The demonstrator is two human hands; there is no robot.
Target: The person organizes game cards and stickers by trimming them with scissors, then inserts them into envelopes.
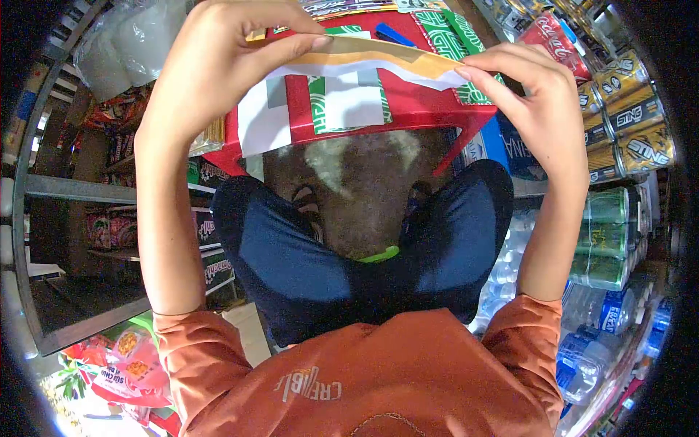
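Strip of folded paper [386, 57], tan along the top and white below, stretches in a slight bow between the two hands, above a red plastic table [437, 115]. The left hand [237, 54] has one end pinched between thumb and fingertips; the right hand [530, 91] grips the other end the same way, thumb on the near side. Neither hand is spread wide, both closed down to a pinch on the paper.

Under the strip, a white paper piece [263, 124] hangs over the table's near edge, with another white sheet [354, 109] lying on a green-and-white printed sheet [317, 109]. A slim blue object [394, 34] rests just beyond the strip, too small to identify.

The person sits with knees apart in dark trousers [291, 266] and an orange T-shirt [378, 379]. Sting cans [644, 151] are stacked to the right, near a red Coca-Cola pack [552, 45]; Omachi cartons [217, 269] stand to the left
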